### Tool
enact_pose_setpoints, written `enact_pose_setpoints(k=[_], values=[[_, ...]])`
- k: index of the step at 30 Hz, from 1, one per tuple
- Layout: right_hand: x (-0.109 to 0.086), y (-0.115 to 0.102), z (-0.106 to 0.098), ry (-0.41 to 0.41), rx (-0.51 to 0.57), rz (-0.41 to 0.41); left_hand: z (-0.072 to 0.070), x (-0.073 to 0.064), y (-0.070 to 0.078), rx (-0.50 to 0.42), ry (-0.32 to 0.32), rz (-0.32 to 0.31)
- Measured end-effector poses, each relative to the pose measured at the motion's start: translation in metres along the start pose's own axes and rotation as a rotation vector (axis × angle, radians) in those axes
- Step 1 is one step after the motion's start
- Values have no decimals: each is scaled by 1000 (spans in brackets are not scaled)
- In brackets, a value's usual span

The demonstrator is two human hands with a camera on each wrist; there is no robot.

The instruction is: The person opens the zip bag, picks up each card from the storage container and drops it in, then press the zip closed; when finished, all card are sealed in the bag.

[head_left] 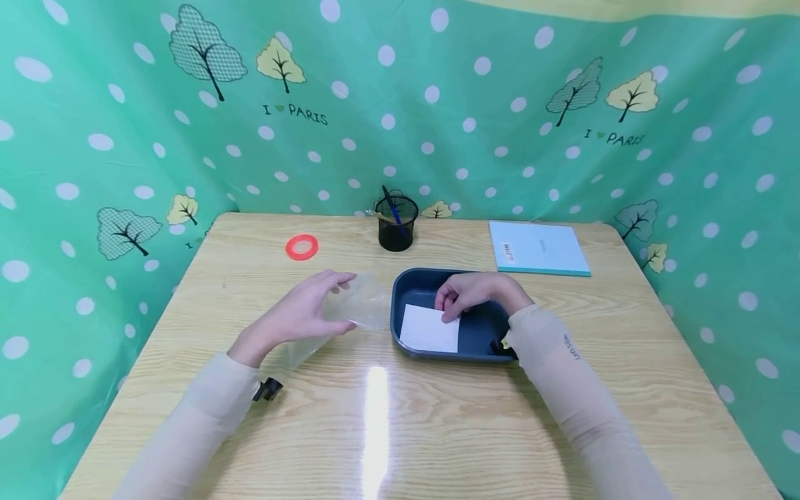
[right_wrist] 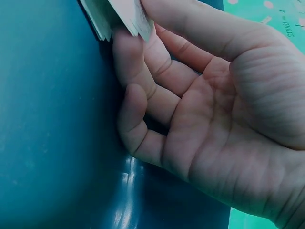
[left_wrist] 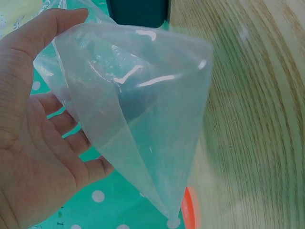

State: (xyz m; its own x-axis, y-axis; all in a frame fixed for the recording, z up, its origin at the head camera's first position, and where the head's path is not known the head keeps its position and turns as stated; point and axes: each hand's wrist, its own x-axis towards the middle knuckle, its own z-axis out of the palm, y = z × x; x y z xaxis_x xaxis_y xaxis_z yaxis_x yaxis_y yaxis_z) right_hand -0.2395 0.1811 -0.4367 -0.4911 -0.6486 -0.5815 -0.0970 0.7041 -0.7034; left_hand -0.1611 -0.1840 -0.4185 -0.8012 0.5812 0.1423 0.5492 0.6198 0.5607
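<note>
A clear plastic bag (left_wrist: 157, 109) hangs from my left hand (head_left: 303, 309), its thumb over one side and the fingers spread along the other. In the left wrist view the bag's mouth gapes beside the thumb, and the lower part narrows to a corner. My right hand (head_left: 469, 292) reaches into a dark blue tray (head_left: 400, 347) and pinches the edge of a square white paper pad (head_left: 428, 332). Close up in the right wrist view, several sheets of the pad (right_wrist: 126, 16) fan apart between thumb and fingers, while the other fingers curl near the tray wall.
Behind the tray stands a black mesh pen holder (head_left: 396, 236) with pens in it. A red tape ring (head_left: 302, 247) lies at the back left, and a light blue notebook (head_left: 540, 248) at the back right. Dotted green cloth (head_left: 400, 104) surrounds the wooden table (head_left: 312, 444).
</note>
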Motion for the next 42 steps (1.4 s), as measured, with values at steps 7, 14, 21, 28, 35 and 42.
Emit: enact_pose_setpoints(k=[7,14,21,28,35,42], values=[[-3,-1,1,8,12,10,-1,0,3,-18,-4,18],[-4,-3,-2,-2,-6,2,0,1,3,-11,0,11],[-6,-2,-6,-9,-14,3,0,5,3,5,3,35],[-7,-12,-5,-45,45,39,-6,3,5,17,-22,13],[-24,-32,-14,2,50,35,-11,9,7,21,-28,27],[-48,-41,-23,93,-14,-47,-18,11,12,29,-15,49]])
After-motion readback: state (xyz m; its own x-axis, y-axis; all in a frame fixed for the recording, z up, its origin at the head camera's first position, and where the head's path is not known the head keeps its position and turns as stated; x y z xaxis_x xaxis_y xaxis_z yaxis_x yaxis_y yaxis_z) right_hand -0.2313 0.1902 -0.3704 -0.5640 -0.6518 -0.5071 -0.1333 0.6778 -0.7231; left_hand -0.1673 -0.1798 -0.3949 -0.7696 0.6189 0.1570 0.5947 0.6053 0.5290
